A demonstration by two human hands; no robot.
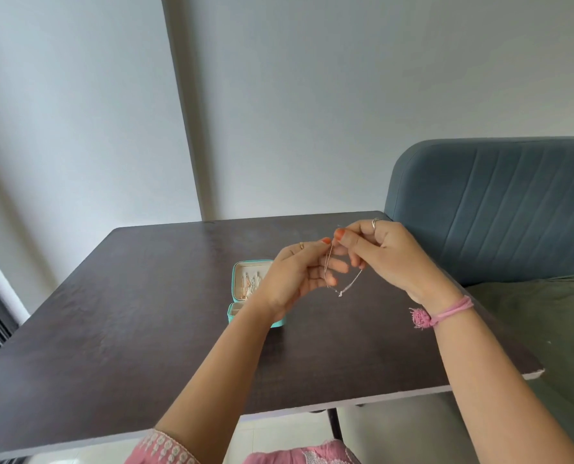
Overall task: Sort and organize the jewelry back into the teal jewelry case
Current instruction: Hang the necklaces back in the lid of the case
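Above the counter (145, 296), both hands pinched a thin chain (349, 285) at their fingers, left hand (299, 279) and right hand (389, 256) holding it up. Behind them the case (237, 286) lay open, some pieces apparently stowed; this chain was not.

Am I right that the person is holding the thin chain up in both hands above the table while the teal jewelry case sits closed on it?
Not quite: the teal jewelry case is open, its lid up with jewelry showing inside. The head view shows this. The rest holds: the left hand and right hand hold the thin chain above the table.
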